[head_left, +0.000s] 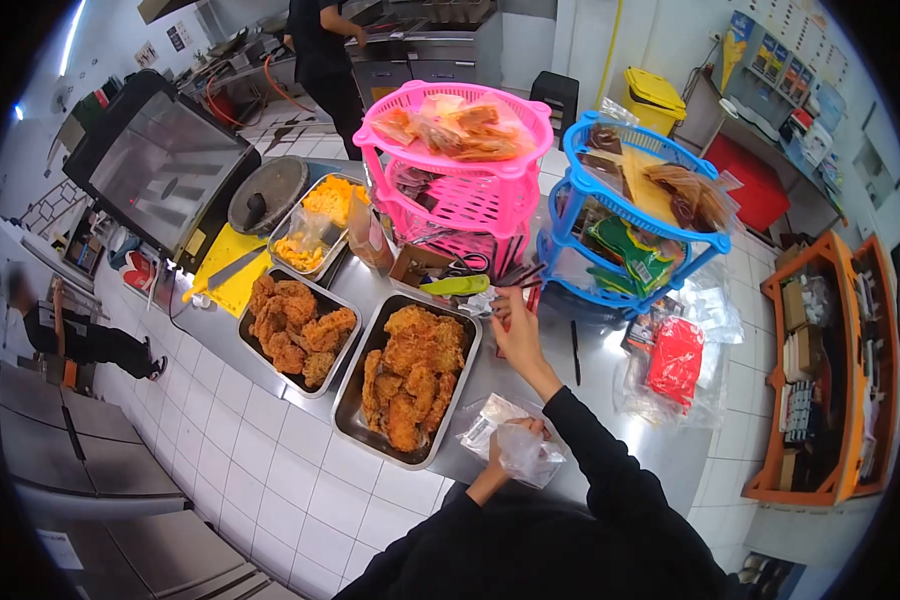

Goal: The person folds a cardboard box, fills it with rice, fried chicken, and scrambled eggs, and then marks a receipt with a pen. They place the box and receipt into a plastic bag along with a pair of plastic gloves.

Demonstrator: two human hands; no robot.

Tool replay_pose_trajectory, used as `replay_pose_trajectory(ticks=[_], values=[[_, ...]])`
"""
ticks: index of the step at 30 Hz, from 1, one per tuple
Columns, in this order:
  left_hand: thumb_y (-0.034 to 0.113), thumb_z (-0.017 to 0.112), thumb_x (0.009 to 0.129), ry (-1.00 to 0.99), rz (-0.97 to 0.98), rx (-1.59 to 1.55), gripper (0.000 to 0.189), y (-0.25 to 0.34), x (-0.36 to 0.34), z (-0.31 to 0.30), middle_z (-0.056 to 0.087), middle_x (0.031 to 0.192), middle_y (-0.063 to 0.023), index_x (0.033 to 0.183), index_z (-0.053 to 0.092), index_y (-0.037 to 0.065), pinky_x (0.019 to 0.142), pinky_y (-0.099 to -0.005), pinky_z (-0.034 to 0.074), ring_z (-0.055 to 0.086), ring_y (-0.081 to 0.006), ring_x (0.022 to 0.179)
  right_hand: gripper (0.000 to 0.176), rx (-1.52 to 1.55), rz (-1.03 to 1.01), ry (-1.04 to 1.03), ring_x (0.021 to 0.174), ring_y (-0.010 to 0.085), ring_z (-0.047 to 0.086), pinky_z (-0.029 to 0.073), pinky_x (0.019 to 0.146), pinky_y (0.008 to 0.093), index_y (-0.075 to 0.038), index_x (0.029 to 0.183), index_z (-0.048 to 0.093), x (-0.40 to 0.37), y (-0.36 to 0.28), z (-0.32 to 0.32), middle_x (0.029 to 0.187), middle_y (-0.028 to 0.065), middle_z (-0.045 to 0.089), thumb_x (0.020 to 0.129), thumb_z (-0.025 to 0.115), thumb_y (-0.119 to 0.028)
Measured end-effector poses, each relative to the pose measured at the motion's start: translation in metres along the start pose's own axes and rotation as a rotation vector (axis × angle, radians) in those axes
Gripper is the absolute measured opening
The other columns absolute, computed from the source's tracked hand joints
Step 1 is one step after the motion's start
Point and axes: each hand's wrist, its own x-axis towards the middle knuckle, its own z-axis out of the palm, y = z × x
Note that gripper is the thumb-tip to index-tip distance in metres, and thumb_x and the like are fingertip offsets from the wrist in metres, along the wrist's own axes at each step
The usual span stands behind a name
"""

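Observation:
My left hand is closed around a clear plastic bag, low in front of my body. A white and clear packet lies against the same hand. My right hand reaches over the table to the small box, its fingers bent together near some thin dark sticks. What is between those fingers, if anything, is too small to tell. In the box lie black-handled scissors and a lime-green tool. Left of my hands stands a metal tray of fried chicken.
A second chicken tray, a tray of yellow food and a knife on a yellow board sit left. Pink and blue tiered racks stand behind. A black pen and red packet lie right. Two people are farther off.

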Motion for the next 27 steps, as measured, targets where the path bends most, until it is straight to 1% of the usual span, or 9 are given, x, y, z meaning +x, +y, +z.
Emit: replay_pose_trajectory(ticks=[2,3,4,5,15,18,24,26,27], values=[[0.027,0.054,0.089,0.038,0.067,0.263,0.019,-0.001,0.000,0.007,0.063,0.076,-0.0066,0.082,0.058,0.010,0.068,-0.0382,0.051,0.063,-0.0268,0.073,0.044,-0.022,0.043,-0.030,0.086,0.0232,0.064,0.050,0.071,0.0301,-0.005,0.119,0.045,-0.001,0.009,0.005,0.100,0.0142,0.064,0.080,0.062,0.006],[0.024,0.048,0.095,-0.006,-0.161,0.045,0.032,0.003,0.001,0.008,0.065,0.071,-0.0068,0.072,0.063,0.009,0.070,-0.0378,0.050,0.063,-0.0262,0.071,0.045,-0.116,-0.039,-0.052,0.087,0.0249,0.063,0.050,0.073,0.0316,-0.005,0.119,0.045,0.001,0.013,0.006,0.100,0.0144,0.063,0.079,0.062,0.007],[0.024,0.048,0.095,-0.005,-0.163,0.041,0.032,0.005,0.002,0.007,0.065,0.071,-0.0068,0.072,0.063,0.009,0.070,-0.0378,0.050,0.063,-0.0262,0.071,0.046,-0.209,-0.121,-0.075,0.088,0.0266,0.063,0.049,0.075,0.0331,-0.005,0.119,0.045,0.003,0.018,0.006,0.100,0.0145,0.062,0.078,0.063,0.007],[0.026,0.050,0.094,0.036,-0.190,-0.033,0.032,0.010,0.003,0.004,0.066,0.071,-0.0070,0.071,0.065,0.010,0.070,-0.0372,0.050,0.064,-0.0263,0.073,0.047,-0.172,-0.084,-0.120,0.093,0.0363,0.057,0.047,0.078,0.0441,-0.006,0.120,0.045,0.004,0.015,0.005,0.095,0.0172,0.059,0.077,0.061,0.006],[0.029,0.056,0.093,0.080,-0.220,-0.155,0.032,0.018,0.007,-0.004,0.067,0.073,-0.0079,0.071,0.066,0.007,0.074,-0.0332,0.049,0.065,-0.0252,0.073,0.041,-0.151,-0.085,-0.148,0.092,0.0334,0.058,0.047,0.077,0.0425,-0.004,0.117,0.049,0.009,-0.001,0.013,0.094,0.0151,0.060,0.079,0.064,0.002],[0.029,0.056,0.093,0.121,-0.198,-0.156,0.032,0.017,0.005,-0.003,0.067,0.073,-0.0083,0.071,0.066,0.007,0.072,-0.0334,0.049,0.065,-0.0256,0.071,0.040,-0.145,-0.094,-0.106,0.079,0.0302,0.063,0.049,0.071,0.0398,-0.004,0.117,0.051,0.010,0.004,0.019,0.087,0.0138,0.060,0.080,0.065,0.002],[0.032,0.055,0.094,0.081,-0.223,-0.174,0.035,0.016,0.007,-0.004,0.067,0.072,-0.0086,0.073,0.067,0.006,0.068,-0.0332,0.050,0.065,-0.0233,0.070,0.036,-0.207,-0.308,-0.063,0.087,0.0346,0.055,0.045,0.077,0.0439,-0.003,0.117,0.051,0.011,-0.019,0.000,0.090,0.0167,0.058,0.082,0.061,-0.002],[0.034,0.055,0.094,0.040,-0.229,-0.186,0.036,0.009,0.004,0.000,0.067,0.072,-0.0088,0.074,0.067,0.006,0.067,-0.0326,0.050,0.065,-0.0219,0.070,0.035,-0.209,-0.305,-0.017,0.083,0.0276,0.060,0.049,0.078,0.0386,-0.003,0.116,0.052,0.002,-0.049,-0.028,0.087,0.0140,0.060,0.083,0.062,0.000],[0.034,0.054,0.095,-0.023,-0.299,-0.364,0.036,0.006,0.003,0.000,0.067,0.074,-0.0091,0.078,0.067,0.006,0.066,-0.0324,0.050,0.065,-0.0211,0.069,0.038,-0.039,-0.161,0.027,0.081,0.0242,0.062,0.050,0.076,0.0350,-0.003,0.117,0.051,-0.006,-0.069,-0.046,0.087,0.0128,0.061,0.082,0.063,0.003]])
